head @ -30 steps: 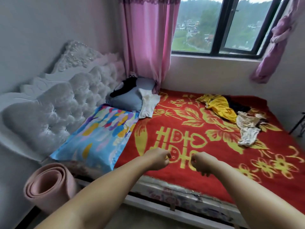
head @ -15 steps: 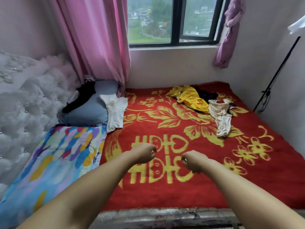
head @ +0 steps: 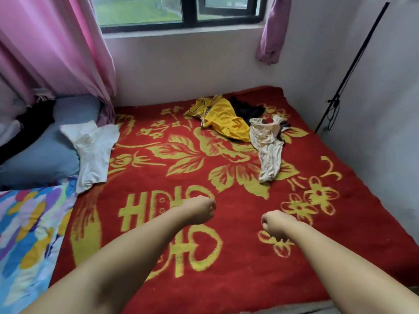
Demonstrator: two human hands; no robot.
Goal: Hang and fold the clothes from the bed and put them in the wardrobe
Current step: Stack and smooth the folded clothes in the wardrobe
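Note:
A red bed cover with yellow flowers (head: 226, 177) fills the view. On its far side lie a yellow garment (head: 224, 118), a black garment (head: 247, 108) behind it and a cream garment (head: 268, 143) to the right. A white top (head: 93, 148) lies at the left, partly over a blue pillow (head: 45, 150). Another black garment (head: 31, 123) drapes over that pillow. My left hand (head: 199, 209) and my right hand (head: 275, 223) reach out over the middle of the cover, fingers curled into loose fists, holding nothing. The wardrobe is out of view.
A colourful patterned pillow (head: 29, 234) lies at the near left. Pink curtain (head: 56, 46) hangs at the left of the window (head: 188, 12), a purple one (head: 272, 30) at its right. A black stand (head: 347, 73) leans by the right wall.
The view has moved forward and turned right over the bed, so the headboard and rolled mat have left the frame. Both hands stay curled and held out in front.

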